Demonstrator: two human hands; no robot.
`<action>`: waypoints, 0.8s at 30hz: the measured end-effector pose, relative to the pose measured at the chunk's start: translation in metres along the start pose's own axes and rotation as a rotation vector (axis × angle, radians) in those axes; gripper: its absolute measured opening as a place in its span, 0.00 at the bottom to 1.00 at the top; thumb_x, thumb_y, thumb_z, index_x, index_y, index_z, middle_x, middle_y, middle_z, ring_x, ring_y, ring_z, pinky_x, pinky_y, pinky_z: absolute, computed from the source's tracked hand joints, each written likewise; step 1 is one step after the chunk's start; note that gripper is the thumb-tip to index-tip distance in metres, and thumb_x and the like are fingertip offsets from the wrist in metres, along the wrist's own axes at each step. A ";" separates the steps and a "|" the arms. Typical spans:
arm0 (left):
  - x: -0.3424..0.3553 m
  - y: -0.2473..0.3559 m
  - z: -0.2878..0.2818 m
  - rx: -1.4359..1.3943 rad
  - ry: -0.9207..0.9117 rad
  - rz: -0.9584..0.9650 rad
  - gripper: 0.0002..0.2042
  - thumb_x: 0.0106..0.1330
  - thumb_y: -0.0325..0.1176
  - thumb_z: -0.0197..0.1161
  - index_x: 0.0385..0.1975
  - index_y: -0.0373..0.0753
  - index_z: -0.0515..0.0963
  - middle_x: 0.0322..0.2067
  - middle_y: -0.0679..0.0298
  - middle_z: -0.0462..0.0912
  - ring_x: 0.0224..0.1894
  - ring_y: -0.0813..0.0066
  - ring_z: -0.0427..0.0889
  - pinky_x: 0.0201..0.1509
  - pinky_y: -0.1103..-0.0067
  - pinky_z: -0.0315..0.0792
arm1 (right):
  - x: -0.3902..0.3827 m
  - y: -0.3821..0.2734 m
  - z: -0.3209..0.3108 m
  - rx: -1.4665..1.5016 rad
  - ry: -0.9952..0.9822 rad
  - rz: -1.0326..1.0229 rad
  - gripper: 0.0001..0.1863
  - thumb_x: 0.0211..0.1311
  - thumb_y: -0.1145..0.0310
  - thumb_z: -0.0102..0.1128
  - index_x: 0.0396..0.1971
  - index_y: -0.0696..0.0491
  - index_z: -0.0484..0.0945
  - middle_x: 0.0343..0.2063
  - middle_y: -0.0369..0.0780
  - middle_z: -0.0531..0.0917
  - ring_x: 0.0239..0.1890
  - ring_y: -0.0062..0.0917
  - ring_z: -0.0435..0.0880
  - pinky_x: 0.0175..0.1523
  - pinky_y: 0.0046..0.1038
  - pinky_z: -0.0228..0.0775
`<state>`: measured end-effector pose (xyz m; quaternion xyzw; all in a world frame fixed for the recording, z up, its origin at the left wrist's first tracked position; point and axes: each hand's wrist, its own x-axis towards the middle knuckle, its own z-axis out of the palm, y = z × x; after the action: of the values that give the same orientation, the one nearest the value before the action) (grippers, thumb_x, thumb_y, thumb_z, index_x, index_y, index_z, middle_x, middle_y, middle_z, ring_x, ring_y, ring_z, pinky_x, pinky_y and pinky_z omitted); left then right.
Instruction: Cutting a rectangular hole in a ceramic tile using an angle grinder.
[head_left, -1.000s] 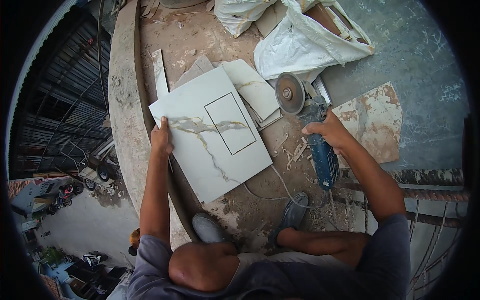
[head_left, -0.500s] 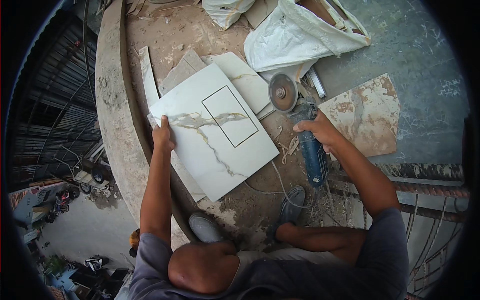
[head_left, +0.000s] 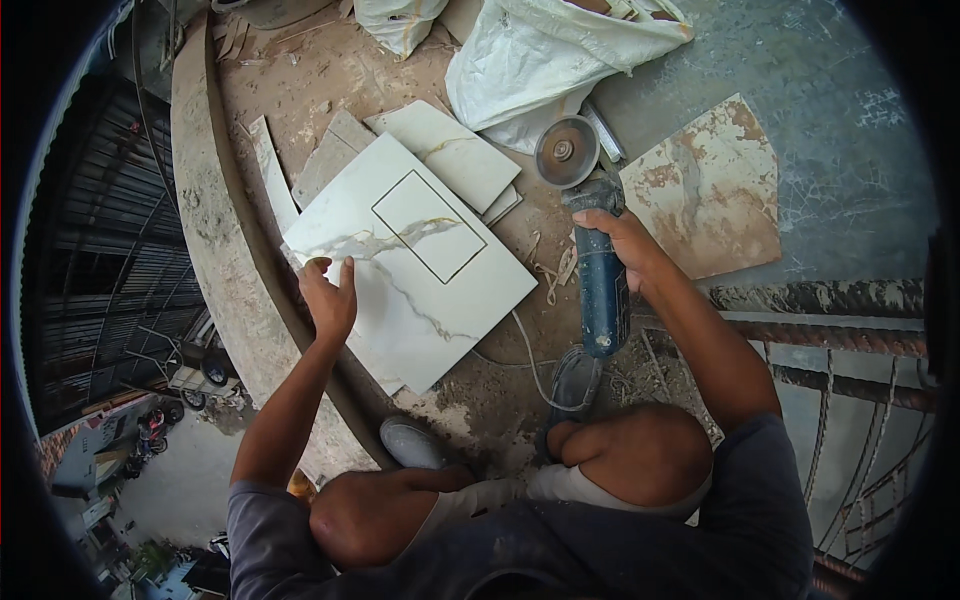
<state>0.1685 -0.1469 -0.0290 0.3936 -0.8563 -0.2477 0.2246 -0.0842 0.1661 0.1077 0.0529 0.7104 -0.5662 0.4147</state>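
A square white tile [head_left: 400, 290] with grey and gold veins lies on the dusty floor before me. A dark rectangular outline is scored into its right half. My left hand [head_left: 328, 300] is at the tile's left edge, thumb and fingers apart, holding nothing. My right hand [head_left: 625, 245] is wrapped round the blue body of an angle grinder [head_left: 603, 300]. The grinder's round, worn disc [head_left: 563, 150] points away from me, to the right of the tile and apart from it. Whether the disc spins cannot be made out.
More tile pieces [head_left: 450, 145] lie under and behind the white tile. A stained broken tile [head_left: 700, 195] is at right. White sacks [head_left: 540, 75] of scraps stand behind. A curved concrete ledge [head_left: 215, 230] drops off at left; rusty bars [head_left: 840, 335] run at right. A cord [head_left: 528, 350] lies near my shoe.
My left hand has let go of the tile's edge, its fingers now spread. My right hand still holds the grinder, which stands more upright. The view has shifted somewhat.
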 end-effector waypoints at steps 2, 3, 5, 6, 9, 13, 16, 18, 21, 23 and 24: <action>-0.016 0.055 -0.018 -0.144 -0.447 0.220 0.13 0.61 0.35 0.67 0.30 0.34 0.71 0.29 0.55 0.76 0.33 0.59 0.75 0.40 0.68 0.70 | 0.004 0.016 -0.006 0.019 -0.022 -0.001 0.19 0.51 0.57 0.68 0.33 0.57 0.76 0.25 0.42 0.81 0.22 0.26 0.82 0.28 0.30 0.77; -0.024 0.071 -0.015 -0.164 -0.639 0.259 0.12 0.61 0.36 0.67 0.32 0.34 0.74 0.27 0.56 0.77 0.33 0.62 0.76 0.40 0.70 0.72 | 0.010 0.022 -0.010 0.028 -0.042 -0.014 0.19 0.51 0.58 0.68 0.33 0.57 0.76 0.25 0.42 0.81 0.22 0.26 0.82 0.28 0.30 0.77; -0.037 0.096 0.002 0.030 -0.695 0.537 0.12 0.58 0.36 0.69 0.33 0.36 0.77 0.35 0.56 0.79 0.40 0.59 0.76 0.47 0.65 0.70 | 0.015 0.032 -0.008 0.077 -0.073 -0.006 0.18 0.50 0.59 0.68 0.33 0.57 0.76 0.24 0.42 0.81 0.21 0.25 0.81 0.28 0.30 0.77; -0.038 0.106 0.014 0.082 -0.698 0.598 0.15 0.57 0.39 0.69 0.38 0.37 0.78 0.41 0.56 0.77 0.46 0.57 0.73 0.50 0.65 0.70 | 0.015 0.036 -0.001 0.089 -0.031 -0.071 0.18 0.50 0.59 0.68 0.33 0.57 0.76 0.24 0.42 0.81 0.20 0.25 0.80 0.28 0.29 0.77; -0.045 0.137 0.059 0.265 -0.570 0.588 0.35 0.57 0.54 0.65 0.59 0.38 0.69 0.59 0.48 0.66 0.61 0.50 0.64 0.64 0.61 0.60 | 0.029 0.060 -0.008 0.182 -0.016 -0.069 0.21 0.48 0.60 0.70 0.36 0.58 0.75 0.24 0.41 0.81 0.20 0.25 0.80 0.28 0.29 0.77; -0.073 0.142 0.103 0.268 -0.488 0.576 0.41 0.58 0.60 0.60 0.62 0.32 0.65 0.66 0.46 0.58 0.70 0.50 0.54 0.74 0.60 0.44 | 0.027 0.068 -0.021 0.231 -0.034 -0.092 0.22 0.48 0.61 0.70 0.39 0.57 0.74 0.26 0.40 0.79 0.23 0.25 0.81 0.28 0.29 0.77; -0.103 0.127 0.110 -0.064 -0.626 0.944 0.37 0.60 0.56 0.62 0.60 0.31 0.67 0.63 0.46 0.65 0.69 0.52 0.59 0.72 0.57 0.48 | 0.025 0.068 -0.034 0.240 -0.015 -0.128 0.20 0.49 0.61 0.69 0.39 0.56 0.74 0.26 0.39 0.79 0.24 0.25 0.81 0.28 0.28 0.77; -0.086 0.146 0.101 0.141 -0.451 0.775 0.34 0.60 0.56 0.61 0.55 0.31 0.72 0.58 0.49 0.71 0.66 0.55 0.64 0.72 0.57 0.50 | 0.026 0.071 -0.044 0.257 0.043 -0.131 0.20 0.49 0.61 0.69 0.38 0.55 0.74 0.27 0.39 0.78 0.24 0.25 0.82 0.28 0.28 0.77; -0.080 0.143 0.106 0.434 -0.262 0.581 0.33 0.61 0.59 0.57 0.53 0.33 0.75 0.55 0.55 0.77 0.64 0.59 0.69 0.72 0.56 0.49 | 0.025 0.067 -0.051 0.263 0.029 -0.095 0.20 0.50 0.61 0.69 0.38 0.55 0.74 0.27 0.39 0.79 0.24 0.25 0.82 0.28 0.28 0.77; -0.088 0.137 0.102 0.021 -1.064 0.905 0.36 0.63 0.58 0.55 0.63 0.35 0.66 0.65 0.53 0.65 0.70 0.55 0.58 0.74 0.56 0.42 | 0.025 0.067 -0.053 0.273 0.024 -0.094 0.20 0.50 0.61 0.69 0.38 0.56 0.74 0.27 0.40 0.79 0.25 0.26 0.83 0.28 0.29 0.78; -0.090 0.131 0.105 0.031 -0.868 1.018 0.36 0.65 0.57 0.54 0.67 0.38 0.61 0.69 0.55 0.57 0.72 0.54 0.50 0.75 0.55 0.37 | 0.023 0.065 -0.053 0.271 0.021 -0.090 0.20 0.50 0.61 0.69 0.38 0.56 0.74 0.27 0.40 0.79 0.25 0.26 0.83 0.28 0.29 0.78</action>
<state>0.0871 0.0244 -0.0489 -0.1918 -0.9513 -0.2345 -0.0571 -0.0924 0.2251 0.0441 0.0823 0.6332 -0.6746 0.3704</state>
